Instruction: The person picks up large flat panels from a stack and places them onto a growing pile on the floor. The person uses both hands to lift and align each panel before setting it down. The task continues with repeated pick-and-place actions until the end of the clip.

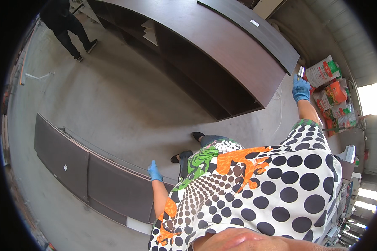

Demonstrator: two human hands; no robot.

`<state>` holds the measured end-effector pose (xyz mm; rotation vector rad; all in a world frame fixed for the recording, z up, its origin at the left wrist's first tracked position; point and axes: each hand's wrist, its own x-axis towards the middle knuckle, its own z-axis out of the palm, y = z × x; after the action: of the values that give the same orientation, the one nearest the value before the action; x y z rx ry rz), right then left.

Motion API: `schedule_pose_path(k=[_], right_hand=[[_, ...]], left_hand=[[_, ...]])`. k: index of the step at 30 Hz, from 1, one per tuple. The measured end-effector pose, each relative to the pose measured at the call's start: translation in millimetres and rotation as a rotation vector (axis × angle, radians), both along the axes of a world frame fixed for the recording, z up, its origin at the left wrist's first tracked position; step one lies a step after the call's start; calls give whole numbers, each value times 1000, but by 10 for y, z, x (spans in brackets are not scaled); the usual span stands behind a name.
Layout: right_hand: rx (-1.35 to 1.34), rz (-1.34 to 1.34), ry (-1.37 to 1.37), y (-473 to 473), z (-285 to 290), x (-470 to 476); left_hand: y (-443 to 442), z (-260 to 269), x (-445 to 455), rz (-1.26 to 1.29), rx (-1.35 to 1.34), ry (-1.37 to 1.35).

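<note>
My right hand (301, 90), in a blue knitted glove, is raised beside the corner of a long dark counter. Its fingers are closed on a small metallic tool (301, 72), whose kind I cannot tell. My left hand (155, 171), also in a blue glove, hangs low over the edge of dark brown panels (119, 188); I see nothing in it, and its fingers are partly hidden. Across the counter's top (204, 28) lies a dark board (257, 34) with a small white label. Open shelves (188, 62) run along the counter's near side.
Filled plastic sacks (331, 97) are piled against the wall at the right. A white cable (281, 109) lies on the concrete floor by the counter's end. Another person (66, 28) in dark clothes stands at the upper left. A white metal frame (39, 76) stands on the left.
</note>
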<state>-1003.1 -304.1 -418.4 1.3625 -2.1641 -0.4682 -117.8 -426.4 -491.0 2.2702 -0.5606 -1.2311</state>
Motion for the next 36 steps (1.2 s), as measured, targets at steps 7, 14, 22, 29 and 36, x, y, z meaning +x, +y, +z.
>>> schedule_pose_path(k=[7,14,22,29,36], right_hand=[[173,-182,-28,412,212,159],[201,-67,47,547,759,434],[-17,-188,-160,269,1111,753],[-279,-245,-511,-154,1300,799],[-362,-124,-512,-250,1318,888]], left_hand=[[557,15,319,-118,-22,-87],[1453,22,767,-217,214,-226],[1340,44,562,-199,48,-167],[1083,-85,416,-233,6,-114],[1048,109,177,-262,60,-159]])
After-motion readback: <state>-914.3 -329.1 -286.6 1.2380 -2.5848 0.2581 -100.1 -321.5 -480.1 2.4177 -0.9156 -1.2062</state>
